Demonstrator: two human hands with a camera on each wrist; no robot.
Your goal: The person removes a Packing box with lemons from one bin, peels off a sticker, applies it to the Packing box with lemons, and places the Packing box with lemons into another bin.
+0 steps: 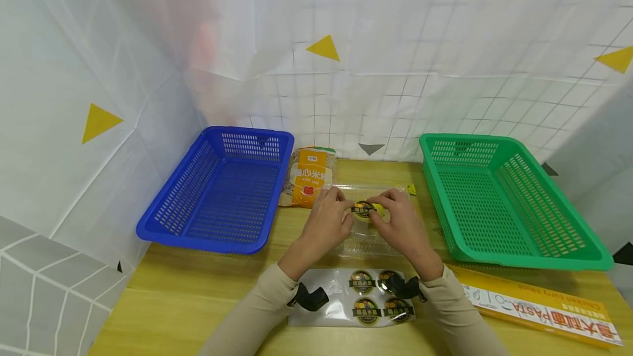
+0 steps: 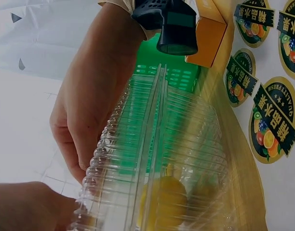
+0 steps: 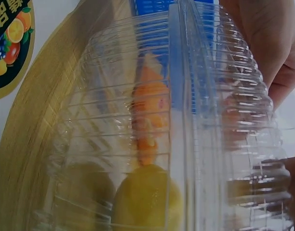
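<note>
A dark oval fruit sticker (image 1: 363, 209) lies over the lid of a clear plastic clamshell box (image 1: 371, 246), which is closed. Thumb and fingertips of my left hand (image 1: 323, 218) pinch the sticker's left edge. At its right edge, my right hand (image 1: 403, 227) pinches it the same way. Through the ribbed walls a rounded yellow fruit (image 2: 164, 204) shows inside the box. Close in front lies a white sheet (image 1: 326, 312) bearing several more stickers (image 1: 367, 311), partly hidden under the wrist cameras.
To the left stands a blue basket (image 1: 212, 246), to the right a green basket (image 1: 529, 262). An orange-labelled bag (image 1: 309, 177) sits behind the box's left side. At the front right lies a yellow pasta box (image 1: 539, 306). A white sheet wall rises behind.
</note>
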